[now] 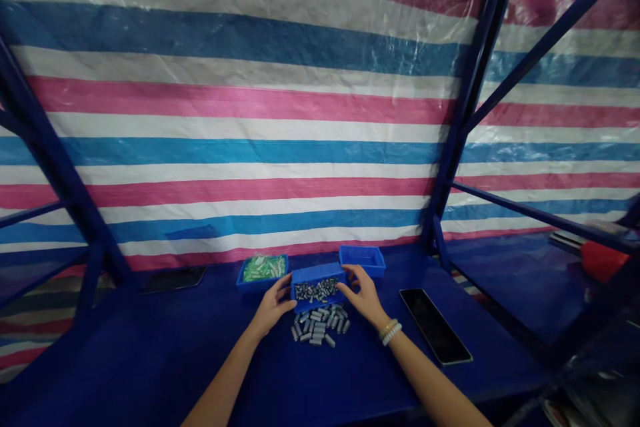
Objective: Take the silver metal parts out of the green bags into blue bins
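Note:
A blue bin [317, 273] with small dark metal pieces [316, 289] in it is tilted toward me at the middle of the table. My left hand [275, 305] grips its left side, fingers at the wall and thumb at the near corner. Around the right side my right hand [364, 293] is closed, its thumb reaching over the near part of the bin. Grey metal cylinders [319, 330] lie in a loose pile on the table just in front of the bin.
Behind my left hand stands a blue tray of green packets [264, 268]. A shallow blue tray [362, 260] sits at the back right. One dark phone or tablet [435, 327] lies right, another dark flat object [174, 279] back left. Blue frame posts [457, 113] flank the table [200, 347].

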A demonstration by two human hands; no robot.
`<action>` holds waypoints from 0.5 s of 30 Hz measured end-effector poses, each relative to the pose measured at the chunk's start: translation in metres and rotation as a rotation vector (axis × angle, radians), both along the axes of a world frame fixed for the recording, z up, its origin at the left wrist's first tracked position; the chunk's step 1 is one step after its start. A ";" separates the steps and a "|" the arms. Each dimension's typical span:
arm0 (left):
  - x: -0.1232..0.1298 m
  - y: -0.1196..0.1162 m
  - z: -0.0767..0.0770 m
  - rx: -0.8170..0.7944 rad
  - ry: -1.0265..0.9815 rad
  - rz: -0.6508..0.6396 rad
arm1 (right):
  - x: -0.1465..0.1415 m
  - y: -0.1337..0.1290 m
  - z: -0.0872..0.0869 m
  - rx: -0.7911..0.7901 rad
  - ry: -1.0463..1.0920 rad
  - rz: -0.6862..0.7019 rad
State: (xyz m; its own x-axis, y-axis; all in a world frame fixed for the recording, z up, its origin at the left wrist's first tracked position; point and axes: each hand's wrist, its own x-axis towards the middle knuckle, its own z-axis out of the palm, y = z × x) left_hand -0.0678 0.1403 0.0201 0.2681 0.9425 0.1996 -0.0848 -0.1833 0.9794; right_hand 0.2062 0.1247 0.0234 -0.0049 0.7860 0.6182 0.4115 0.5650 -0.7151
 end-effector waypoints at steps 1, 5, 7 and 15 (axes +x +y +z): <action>0.000 0.000 0.000 -0.002 -0.004 0.002 | 0.002 -0.001 -0.005 -0.021 0.022 0.014; 0.001 0.000 0.000 -0.014 -0.011 0.013 | 0.005 0.000 -0.015 -0.109 0.076 0.080; 0.001 -0.001 0.000 -0.015 -0.012 0.006 | 0.006 0.002 -0.016 -0.154 0.081 0.138; -0.002 0.001 -0.001 -0.006 -0.015 -0.020 | 0.016 0.003 -0.017 -0.233 0.064 0.270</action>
